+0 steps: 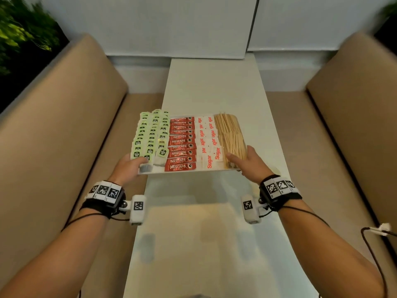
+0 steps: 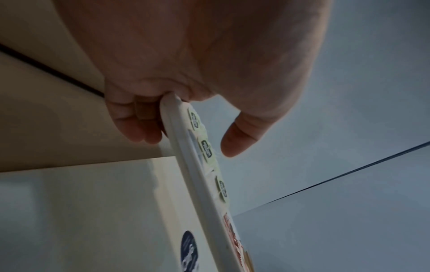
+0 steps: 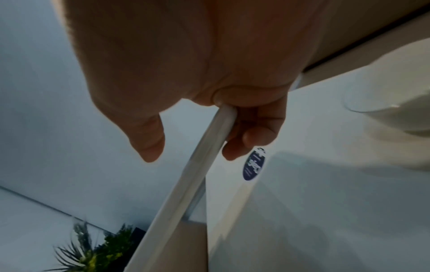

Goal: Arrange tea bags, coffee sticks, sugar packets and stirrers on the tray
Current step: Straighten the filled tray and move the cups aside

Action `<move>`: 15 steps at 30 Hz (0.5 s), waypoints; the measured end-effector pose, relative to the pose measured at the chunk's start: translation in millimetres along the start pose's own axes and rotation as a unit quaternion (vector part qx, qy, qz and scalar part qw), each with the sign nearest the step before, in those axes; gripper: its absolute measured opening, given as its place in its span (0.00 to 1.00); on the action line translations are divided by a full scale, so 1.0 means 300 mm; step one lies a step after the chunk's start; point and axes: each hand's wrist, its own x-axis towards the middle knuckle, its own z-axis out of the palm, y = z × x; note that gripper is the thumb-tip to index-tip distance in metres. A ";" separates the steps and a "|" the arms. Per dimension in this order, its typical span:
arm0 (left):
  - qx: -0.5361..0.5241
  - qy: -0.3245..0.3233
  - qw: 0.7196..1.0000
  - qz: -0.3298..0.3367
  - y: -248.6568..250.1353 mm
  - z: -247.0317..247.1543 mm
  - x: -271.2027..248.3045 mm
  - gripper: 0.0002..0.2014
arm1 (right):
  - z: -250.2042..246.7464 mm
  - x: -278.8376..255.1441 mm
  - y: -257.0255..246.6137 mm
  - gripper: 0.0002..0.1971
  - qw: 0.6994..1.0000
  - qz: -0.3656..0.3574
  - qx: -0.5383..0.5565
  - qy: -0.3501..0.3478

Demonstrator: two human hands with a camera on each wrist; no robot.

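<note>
A white tray (image 1: 189, 171) is held level over the table by both hands. From left to right it carries rows of green tea bags (image 1: 150, 136), red coffee sticks (image 1: 181, 143), white sugar packets (image 1: 207, 138) and a pile of wooden stirrers (image 1: 231, 136). My left hand (image 1: 137, 163) grips the near left corner, thumb over the tea bags, fingers underneath. My right hand (image 1: 240, 162) grips the near right corner, thumb by the stirrers. The wrist views show the rim (image 2: 186, 156) (image 3: 204, 147) pinched between thumb and fingers of the left hand (image 2: 184, 136) and right hand (image 3: 193, 139).
The long white table (image 1: 214, 93) runs away from me between two beige benches (image 1: 64, 125) (image 1: 343, 125). Green plants (image 1: 21, 35) stand behind the left bench. A blue sticker (image 3: 253, 163) is on the tray's underside. A clear glass rim (image 3: 384, 99) shows near my right hand.
</note>
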 end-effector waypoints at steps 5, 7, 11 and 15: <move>-0.005 -0.002 1.000 0.030 0.118 -0.053 0.043 0.13 | -0.055 0.033 -0.150 0.31 1.000 -0.017 -0.010 0.002; -0.011 -0.001 0.999 0.048 0.166 -0.067 0.053 0.14 | -0.070 0.043 -0.194 0.30 0.999 -0.026 -0.017 0.008; -0.014 -0.009 0.997 0.072 0.240 -0.080 0.065 0.15 | -0.096 0.050 -0.250 0.28 0.999 -0.034 -0.026 0.012; -0.026 -0.018 0.996 0.089 0.272 -0.082 0.076 0.13 | -0.114 0.056 -0.279 0.29 0.999 -0.041 -0.032 0.015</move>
